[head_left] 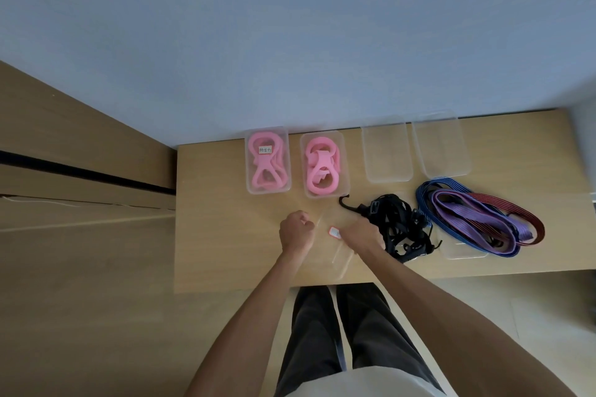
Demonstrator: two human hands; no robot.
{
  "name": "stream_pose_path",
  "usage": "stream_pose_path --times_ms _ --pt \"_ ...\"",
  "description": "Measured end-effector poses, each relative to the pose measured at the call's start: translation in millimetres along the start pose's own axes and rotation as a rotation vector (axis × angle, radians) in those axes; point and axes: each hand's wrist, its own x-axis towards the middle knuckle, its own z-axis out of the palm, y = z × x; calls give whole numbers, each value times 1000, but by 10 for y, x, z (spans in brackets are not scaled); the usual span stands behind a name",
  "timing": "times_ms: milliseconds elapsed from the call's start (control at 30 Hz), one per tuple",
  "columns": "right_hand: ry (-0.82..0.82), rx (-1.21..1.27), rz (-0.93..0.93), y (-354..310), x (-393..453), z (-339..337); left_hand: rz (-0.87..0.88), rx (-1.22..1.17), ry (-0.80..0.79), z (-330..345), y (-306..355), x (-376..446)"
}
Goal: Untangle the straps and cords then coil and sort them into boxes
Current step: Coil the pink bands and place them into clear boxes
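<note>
Two boxes (pixel 268 160) at the counter's (pixel 225 235) far edge hold coiled pink straps (pixel 322 167); black cords (pixel 396 226) and striped straps (pixel 477 216) remain unsorted, right. Left hand (pixel 295 230) fisted, empty; right hand's (pixel 361 234) grip unclear.

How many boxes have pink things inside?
2. One pink-filled box with a label sits at the back left of the table; the other stands just right of it.

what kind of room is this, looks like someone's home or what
Probably a plain indoor room, a home or small workspace; I can't tell which. A small wooden table stands against a bare blue-grey wall, pale wood-look cabinetry beside it, and clear plastic boxes for sorting on the table.
</note>
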Motion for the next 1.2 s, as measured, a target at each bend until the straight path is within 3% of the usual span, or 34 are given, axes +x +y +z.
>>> stream_pose_path --times_ms 233,400,667,733,867,1033,1200 --pt "-13 424 9 -172 130 122 -83 40 79 -113 -52 80" --pt "-57 313 -54 -172 182 111 -192 -175 86 -254 -185 129" --pt "-283 254 -119 -317 -75 -180 20 -348 153 -548 -44 29" --pt "-228 274 -204 -402 -131 -254 85 -362 182 -627 82 8" --pt "44 411 -355 -609 -166 -497 189 -355 230 -748 403 103" --pt "237 467 -380 -832 -4 -820 235 -312 238 -748 858 281" --pt "319 490 -325 -903 181 -798 222 -226 274 -589 1059 470"
